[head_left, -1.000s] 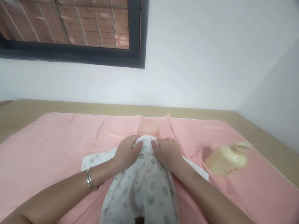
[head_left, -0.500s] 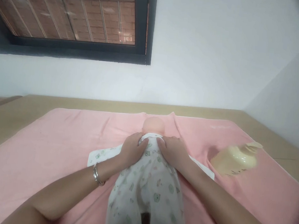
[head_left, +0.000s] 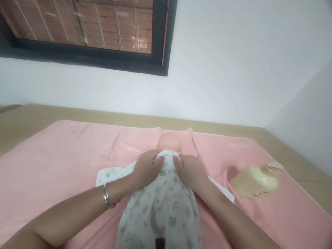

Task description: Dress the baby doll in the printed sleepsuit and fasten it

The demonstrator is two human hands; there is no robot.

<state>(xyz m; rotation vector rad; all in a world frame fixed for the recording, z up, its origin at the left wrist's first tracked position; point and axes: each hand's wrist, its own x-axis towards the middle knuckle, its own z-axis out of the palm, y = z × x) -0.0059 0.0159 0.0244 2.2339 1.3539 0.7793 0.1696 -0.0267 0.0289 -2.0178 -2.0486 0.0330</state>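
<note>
A baby doll point(head_left: 170, 142) with a smooth bald head lies in the middle, head toward the wall, wearing a white outfit point(head_left: 166, 202) printed with small green bears. My left hand point(head_left: 148, 168) wraps round the doll's left-side shoulder in view, thumb lying on the chest cloth. On the other shoulder, my right hand point(head_left: 190, 170) mirrors it, thumb near the neckline. Both sets of fingers curl over the outer sides and are partly hidden. White sleeves stick out beyond each wrist. The doll's face cannot be made out.
Beneath the doll spreads a pink blanket point(head_left: 75, 151) on a tan surface point(head_left: 125, 118). A pale yellow rounded bottle point(head_left: 256, 182) with a lid lies on the blanket at the right. A dark-framed window point(head_left: 102, 57) sits in the white wall point(head_left: 233, 60) behind.
The view has shifted slightly, so the window corner and blanket sit a little lower. Both hands stay in place on the doll's shoulders.
</note>
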